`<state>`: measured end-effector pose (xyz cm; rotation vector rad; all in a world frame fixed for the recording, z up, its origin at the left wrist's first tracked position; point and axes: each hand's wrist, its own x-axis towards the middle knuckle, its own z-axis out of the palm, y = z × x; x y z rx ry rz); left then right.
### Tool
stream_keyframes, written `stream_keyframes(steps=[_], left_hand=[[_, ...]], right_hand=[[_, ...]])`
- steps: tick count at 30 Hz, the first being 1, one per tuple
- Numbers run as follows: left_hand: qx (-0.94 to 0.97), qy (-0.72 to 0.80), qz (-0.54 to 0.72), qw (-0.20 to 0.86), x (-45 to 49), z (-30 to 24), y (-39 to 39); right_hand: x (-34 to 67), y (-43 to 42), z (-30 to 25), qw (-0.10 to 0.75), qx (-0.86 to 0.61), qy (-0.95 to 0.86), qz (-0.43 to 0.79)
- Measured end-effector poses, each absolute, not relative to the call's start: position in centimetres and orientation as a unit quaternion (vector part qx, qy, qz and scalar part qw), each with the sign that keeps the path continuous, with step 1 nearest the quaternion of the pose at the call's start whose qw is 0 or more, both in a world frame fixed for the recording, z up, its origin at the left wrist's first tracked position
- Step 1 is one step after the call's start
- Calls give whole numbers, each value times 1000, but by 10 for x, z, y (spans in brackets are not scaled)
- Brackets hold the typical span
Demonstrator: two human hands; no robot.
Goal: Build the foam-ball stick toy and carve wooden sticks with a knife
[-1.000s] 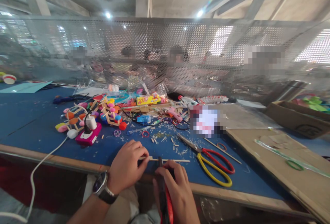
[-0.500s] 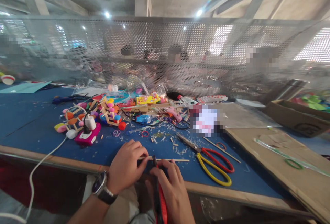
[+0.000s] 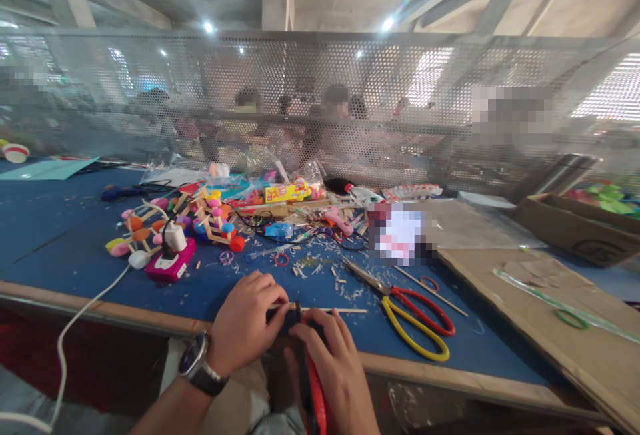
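Note:
My left hand [image 3: 253, 311], with a watch [image 3: 195, 358] on its wrist, is closed in a pinch on a thin wooden stick [image 3: 353, 311] near the front edge of the blue table. My right hand [image 3: 336, 361] is wrapped round red-handled pliers [image 3: 318, 398]. Their dark jaws stand at the stick, just right of my left fingertips; whether they bite into it I cannot tell. Right of my hands lie large scissors [image 3: 417, 318] with one red and one yellow handle, blades spread. Another thin stick [image 3: 433, 291] lies behind them.
Wood scraps [image 3: 315, 261] litter the table [image 3: 60, 221]. A pink power strip [image 3: 171, 265] with a white plug stands left, beside colourful pompom-and-stick models [image 3: 215, 221]. Cardboard [image 3: 505, 301] lies right, below an open box [image 3: 580, 235]. A perforated metal screen [image 3: 300, 135] stands behind, with people beyond.
Almost nothing differs. The pliers' handle has shifted very slightly to the right with my right hand; my left hand and the stick stay in place.

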<state>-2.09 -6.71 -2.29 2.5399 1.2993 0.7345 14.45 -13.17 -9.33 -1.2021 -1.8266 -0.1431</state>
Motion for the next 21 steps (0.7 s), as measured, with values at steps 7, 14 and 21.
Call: stream_keyframes(steps=[7,14,21], left_hand=[[860,436,246,99,-21,-24,-67],[859,437,247,95,-22,-24,-67],[859,438,250,86,-21,-24,-67]], right_hand=[[151,-127,-95,451,-474,-754,-51],[159,-129,-73,408,-463,-786,-34],[161,-130,-73,399,-472,-784,-55]])
